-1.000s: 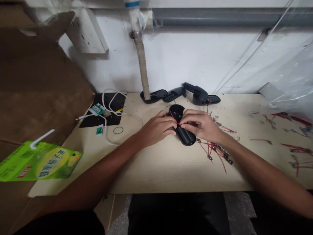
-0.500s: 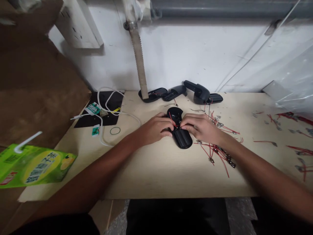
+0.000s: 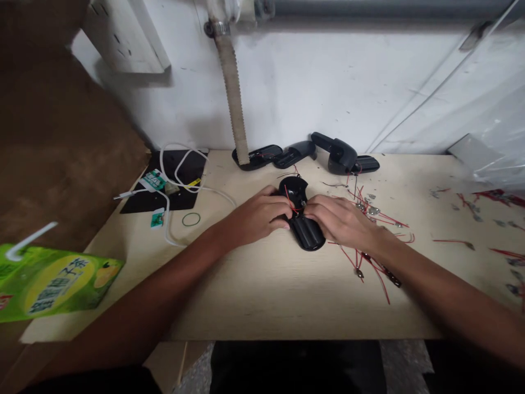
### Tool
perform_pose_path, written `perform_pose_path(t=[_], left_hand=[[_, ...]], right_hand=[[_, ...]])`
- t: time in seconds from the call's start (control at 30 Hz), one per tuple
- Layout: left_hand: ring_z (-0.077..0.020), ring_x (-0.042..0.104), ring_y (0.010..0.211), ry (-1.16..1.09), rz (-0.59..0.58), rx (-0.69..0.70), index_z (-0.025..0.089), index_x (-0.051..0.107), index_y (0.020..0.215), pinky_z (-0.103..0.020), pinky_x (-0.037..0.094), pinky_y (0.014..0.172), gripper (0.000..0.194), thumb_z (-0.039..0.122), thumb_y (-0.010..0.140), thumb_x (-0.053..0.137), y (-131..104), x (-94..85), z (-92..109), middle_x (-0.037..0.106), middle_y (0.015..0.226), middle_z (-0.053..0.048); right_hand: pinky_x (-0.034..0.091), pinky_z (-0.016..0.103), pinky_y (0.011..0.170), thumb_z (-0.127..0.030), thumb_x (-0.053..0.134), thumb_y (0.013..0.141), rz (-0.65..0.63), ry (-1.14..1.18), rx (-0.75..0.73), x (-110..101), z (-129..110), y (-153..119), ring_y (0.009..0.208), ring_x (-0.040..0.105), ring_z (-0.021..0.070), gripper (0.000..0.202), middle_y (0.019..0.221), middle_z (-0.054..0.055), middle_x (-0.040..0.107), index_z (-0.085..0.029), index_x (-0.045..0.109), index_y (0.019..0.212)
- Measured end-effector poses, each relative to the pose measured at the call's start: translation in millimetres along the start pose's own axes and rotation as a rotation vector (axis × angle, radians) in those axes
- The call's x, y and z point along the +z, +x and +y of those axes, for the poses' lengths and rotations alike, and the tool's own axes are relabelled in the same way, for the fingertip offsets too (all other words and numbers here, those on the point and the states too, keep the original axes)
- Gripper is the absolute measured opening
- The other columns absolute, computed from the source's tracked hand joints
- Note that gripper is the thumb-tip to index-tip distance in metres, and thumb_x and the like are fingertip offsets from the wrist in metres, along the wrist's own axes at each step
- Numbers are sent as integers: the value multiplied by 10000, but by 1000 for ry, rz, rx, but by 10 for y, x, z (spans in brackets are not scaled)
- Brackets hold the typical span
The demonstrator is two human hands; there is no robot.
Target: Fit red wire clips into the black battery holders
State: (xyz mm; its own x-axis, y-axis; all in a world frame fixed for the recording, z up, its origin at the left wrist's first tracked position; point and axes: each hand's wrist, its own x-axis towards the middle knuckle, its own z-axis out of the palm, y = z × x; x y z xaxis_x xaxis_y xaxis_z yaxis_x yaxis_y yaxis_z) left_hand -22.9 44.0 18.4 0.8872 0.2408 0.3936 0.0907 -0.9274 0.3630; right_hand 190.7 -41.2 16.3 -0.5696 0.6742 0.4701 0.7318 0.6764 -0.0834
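A glossy black plastic housing [image 3: 308,234] with a long grooved compartment and a rounded far end lies on the table between my hands. My left hand [image 3: 262,214] grips its left side, fingers and thumb closed at the narrow middle. My right hand [image 3: 338,219] is closed at the right side of the same middle, its fingertips pressed down near small metal contacts. A thin red wire [image 3: 287,196] rises from the housing by the left fingertips. Whether the right fingertips pinch a small part is hidden.
Red-wired metal contacts [image 3: 359,272] lie scattered right of the housing. Further black housings [image 3: 342,157] stand along the wall, below a ribbed hose [image 3: 233,98]. At left are a white cable [image 3: 168,210], a black sheet [image 3: 135,203], a green ring [image 3: 191,220] and a green drink carton [image 3: 65,284].
My right hand has turned, its fingers now lower and flatter against the housing's middle. My left hand keeps its hold. The whole view has shifted slightly.
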Motion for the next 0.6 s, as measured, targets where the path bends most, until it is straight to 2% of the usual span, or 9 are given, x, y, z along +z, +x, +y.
perform_pose_path(t=[0.17, 0.33, 0.43, 0.5, 0.6], left_hand=[[-173, 564, 866, 6, -35, -18, 173, 633, 839, -324, 382, 843, 123, 272, 883, 575, 1, -13, 15, 693, 956, -24], [-154, 572, 829, 8, -90, -5, 171, 629, 828, -321, 352, 854, 135, 268, 894, 563, 8, -17, 43, 684, 906, -11], [-147, 554, 786, 43, -86, 16, 164, 624, 812, -313, 349, 836, 146, 261, 898, 555, 13, -19, 67, 679, 882, -8], [-148, 549, 781, 66, -74, 36, 160, 620, 808, -311, 346, 837, 145, 248, 900, 551, 12, -18, 77, 676, 868, -5], [-153, 542, 783, 88, -68, 48, 159, 625, 824, -310, 346, 836, 123, 241, 892, 563, 7, -21, 78, 674, 879, -5]], right_hand=[[475, 310, 585, -166, 384, 947, 110, 210, 123, 53, -18, 20, 686, 545, 160, 131, 804, 53, 556, -209, 503, 915], [438, 323, 548, -104, 340, 936, 19, -89, -82, 4, -43, 41, 681, 546, 183, 223, 809, 91, 587, -158, 552, 891], [411, 332, 530, -71, 300, 931, -39, -236, -138, -65, -81, 60, 651, 529, 188, 303, 785, 98, 591, -143, 580, 844], [407, 331, 533, -51, 291, 923, -78, -247, -144, -95, -98, 74, 646, 520, 185, 318, 783, 99, 584, -139, 582, 830], [427, 307, 539, -70, 346, 921, -100, -89, -52, -91, -84, 83, 635, 512, 161, 233, 800, 94, 560, -116, 568, 870]])
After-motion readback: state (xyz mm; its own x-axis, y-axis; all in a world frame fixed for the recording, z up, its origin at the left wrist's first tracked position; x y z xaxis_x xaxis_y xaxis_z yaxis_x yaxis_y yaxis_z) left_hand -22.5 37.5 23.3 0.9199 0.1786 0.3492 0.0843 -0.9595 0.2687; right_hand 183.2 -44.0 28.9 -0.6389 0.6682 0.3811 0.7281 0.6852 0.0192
